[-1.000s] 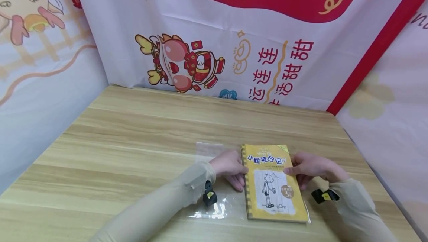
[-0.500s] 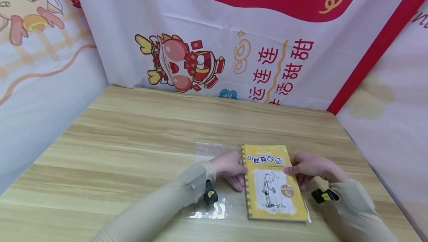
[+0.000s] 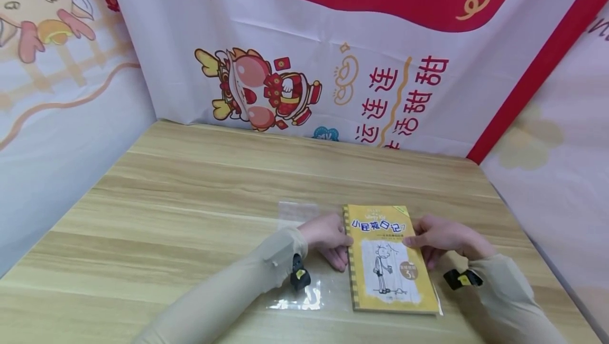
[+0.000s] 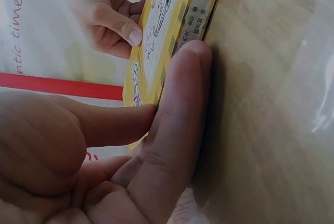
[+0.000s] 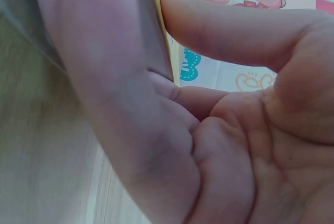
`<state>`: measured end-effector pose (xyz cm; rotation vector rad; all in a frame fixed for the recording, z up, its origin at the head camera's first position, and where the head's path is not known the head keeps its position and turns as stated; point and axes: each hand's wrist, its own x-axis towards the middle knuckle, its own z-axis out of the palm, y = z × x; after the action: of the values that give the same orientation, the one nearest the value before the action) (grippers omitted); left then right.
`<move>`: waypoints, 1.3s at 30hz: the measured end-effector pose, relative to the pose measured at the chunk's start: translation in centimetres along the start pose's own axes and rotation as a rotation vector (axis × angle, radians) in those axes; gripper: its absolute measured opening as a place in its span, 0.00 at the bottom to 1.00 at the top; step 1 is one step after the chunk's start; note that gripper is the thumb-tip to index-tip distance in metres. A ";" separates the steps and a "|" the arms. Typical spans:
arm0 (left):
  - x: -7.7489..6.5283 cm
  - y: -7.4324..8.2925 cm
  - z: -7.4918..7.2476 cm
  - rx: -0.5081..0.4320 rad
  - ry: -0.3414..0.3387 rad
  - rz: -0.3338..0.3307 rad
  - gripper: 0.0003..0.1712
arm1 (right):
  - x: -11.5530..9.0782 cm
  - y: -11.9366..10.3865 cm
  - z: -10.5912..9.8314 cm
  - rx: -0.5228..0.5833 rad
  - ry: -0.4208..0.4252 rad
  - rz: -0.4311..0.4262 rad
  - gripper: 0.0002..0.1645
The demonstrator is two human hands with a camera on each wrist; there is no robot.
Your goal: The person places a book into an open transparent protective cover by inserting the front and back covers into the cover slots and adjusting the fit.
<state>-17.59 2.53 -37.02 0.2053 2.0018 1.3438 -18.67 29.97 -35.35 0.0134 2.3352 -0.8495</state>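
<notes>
A yellow paperback book (image 3: 380, 275) with a boy drawn on its cover lies face up, flat over a clear plastic sheet (image 3: 309, 299). My left hand (image 3: 327, 238) grips the spine side; in the left wrist view its thumb (image 4: 122, 126) meets the cover edge and a finger lies along the printed spine (image 4: 195, 18). From the other side my right hand (image 3: 444, 239) holds the opposite edge, thumb on the cover and fingers by the pages. The right wrist view shows that thumb (image 5: 219, 28) against the book's edge, with most of the book out of frame.
The wood-grain table (image 3: 190, 201) meets a printed cloth backdrop (image 3: 295, 27) at its far edge. Light cloth panels (image 3: 561, 138) close in the right and left sides. Each wrist carries a black strap (image 3: 300, 272). Plastic shows past the book's lower right corner.
</notes>
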 end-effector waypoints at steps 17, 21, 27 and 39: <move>0.3 -0.4 -0.2 0.024 0.001 0.019 0.10 | -0.2 -0.5 0.2 -0.012 0.037 0.001 0.19; 0.3 -0.5 -0.5 0.032 -0.023 0.020 0.11 | -0.1 -0.3 0.2 -0.048 0.061 -0.001 0.18; 0.7 -0.7 -0.6 0.023 -0.047 0.018 0.11 | 0.2 0.2 0.0 -0.069 0.060 -0.008 0.20; 0.5 -0.6 -0.7 0.028 -0.037 0.013 0.11 | 0.0 0.3 -1.2 -0.081 0.007 -0.053 0.26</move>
<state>-18.27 2.02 -37.67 0.2540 1.9924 1.3117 -19.30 30.85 -34.83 -0.0804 2.3843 -0.7812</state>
